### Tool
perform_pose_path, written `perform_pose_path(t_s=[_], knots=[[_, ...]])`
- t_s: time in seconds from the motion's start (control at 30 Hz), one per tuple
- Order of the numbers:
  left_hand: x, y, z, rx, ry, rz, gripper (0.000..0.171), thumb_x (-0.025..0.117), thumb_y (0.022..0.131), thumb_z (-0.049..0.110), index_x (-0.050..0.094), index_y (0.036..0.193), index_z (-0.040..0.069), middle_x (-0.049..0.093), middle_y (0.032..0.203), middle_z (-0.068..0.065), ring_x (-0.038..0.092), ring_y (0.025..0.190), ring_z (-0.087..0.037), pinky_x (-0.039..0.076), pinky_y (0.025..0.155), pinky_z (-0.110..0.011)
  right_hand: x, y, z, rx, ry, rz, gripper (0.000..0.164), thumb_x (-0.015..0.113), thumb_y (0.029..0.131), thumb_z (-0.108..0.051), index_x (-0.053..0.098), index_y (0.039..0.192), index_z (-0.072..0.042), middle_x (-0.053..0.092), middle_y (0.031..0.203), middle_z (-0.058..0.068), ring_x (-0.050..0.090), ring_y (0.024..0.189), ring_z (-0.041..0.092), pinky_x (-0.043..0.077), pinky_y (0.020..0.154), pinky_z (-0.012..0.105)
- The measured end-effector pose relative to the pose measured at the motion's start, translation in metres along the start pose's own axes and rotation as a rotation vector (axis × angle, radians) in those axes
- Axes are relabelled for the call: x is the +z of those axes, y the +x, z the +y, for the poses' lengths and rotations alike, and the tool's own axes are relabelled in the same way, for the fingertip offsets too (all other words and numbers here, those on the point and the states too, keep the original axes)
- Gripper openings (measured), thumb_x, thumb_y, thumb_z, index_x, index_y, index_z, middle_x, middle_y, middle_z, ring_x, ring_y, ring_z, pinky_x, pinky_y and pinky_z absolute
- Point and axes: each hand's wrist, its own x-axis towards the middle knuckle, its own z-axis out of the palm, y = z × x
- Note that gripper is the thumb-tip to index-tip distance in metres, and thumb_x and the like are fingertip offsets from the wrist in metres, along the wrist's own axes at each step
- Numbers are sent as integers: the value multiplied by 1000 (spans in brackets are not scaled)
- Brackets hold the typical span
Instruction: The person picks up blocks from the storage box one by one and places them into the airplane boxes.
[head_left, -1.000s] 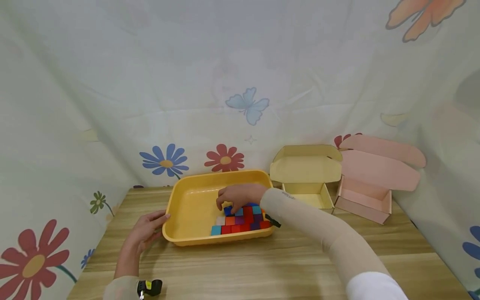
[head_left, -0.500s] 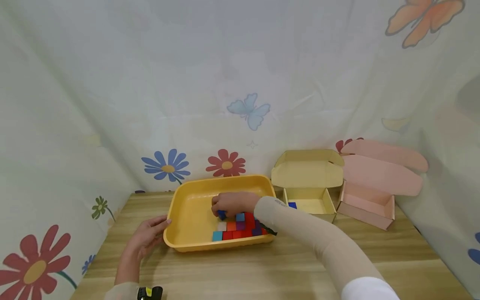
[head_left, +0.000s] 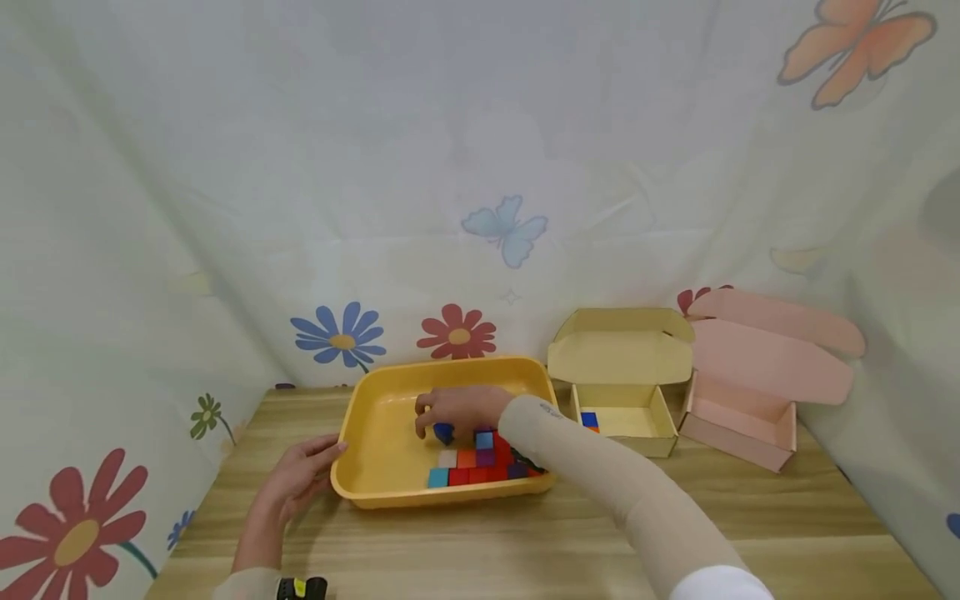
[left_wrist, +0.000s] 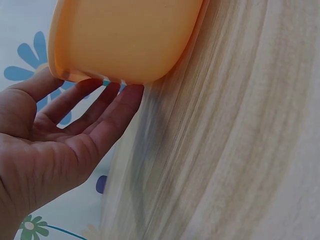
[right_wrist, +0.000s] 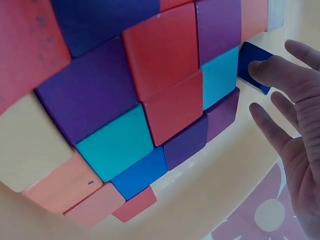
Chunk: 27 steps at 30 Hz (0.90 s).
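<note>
- Looking in from my end, I pick up first a black wrist device [head_left: 302,588] on the left arm, nearer to me than the yellow tray [head_left: 420,498]; the wood-grain table [head_left: 450,554] lies under the tray.
- At the tray's left end I see the left hand [head_left: 303,467], fingers gently bent: thumb at the rim, fingertips against the outer wall, a light hold on the tray itself.
- Inside the tray, toward its near right part, coloured blocks [head_left: 477,476] sit side by side: red, purple, orange, light blue and a pale one among them.
- Deeper in the tray I have the right hand [head_left: 459,408], reaching from the tray's right in a beige sleeve [head_left: 630,496]; its thumb touches a dark blue block [right_wrist: 246,60], the other visible fingers spread loosely apart from it.
- That block is inside the tray, just beside the packed group.
- Right of the tray, a yellow box [head_left: 648,447], lid raised, holds a blue block [head_left: 589,418] and a partly hidden orange one.
- Farther right of the tray stands a pink box [head_left: 738,444], lid also raised.
- Behind the tray hangs pale cloth [head_left: 375,150] printed with flowers and butterflies.
</note>
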Motion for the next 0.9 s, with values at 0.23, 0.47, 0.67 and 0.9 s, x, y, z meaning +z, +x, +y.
perform_pose_path(t_s=[0.23,0.47,0.67,0.9], knots=[[-1,1,1,8,-7,6,61,61,104,30,42,152,-4,46,150,-27,63,119,-26,58,89,-36,-1,8,3,-96,-79,58,28,77,94,-18,74,120,-25,64,121,-7,56,108,10,46,99,16],[1,4,3,1,-23,10,60,61,105,28,42,152,-3,45,151,-26,62,119,-24,58,90,-34,-12,4,13,-88,-53,181,22,76,94,-17,75,117,-16,66,116,-3,60,105,12,47,97,14],[2,4,3,-3,-18,4,62,62,104,30,42,152,-3,45,151,-26,63,118,-24,58,92,-37,-30,-16,19,-83,-64,222,25,76,94,-16,75,119,-15,65,123,0,59,112,15,48,100,19],[1,2,0,-2,-8,2,63,62,103,32,42,152,-3,46,150,-26,63,117,-24,58,90,-35,-58,-50,22,-86,-165,226,25,77,93,-21,74,118,-20,67,123,-1,60,113,14,50,97,18]])
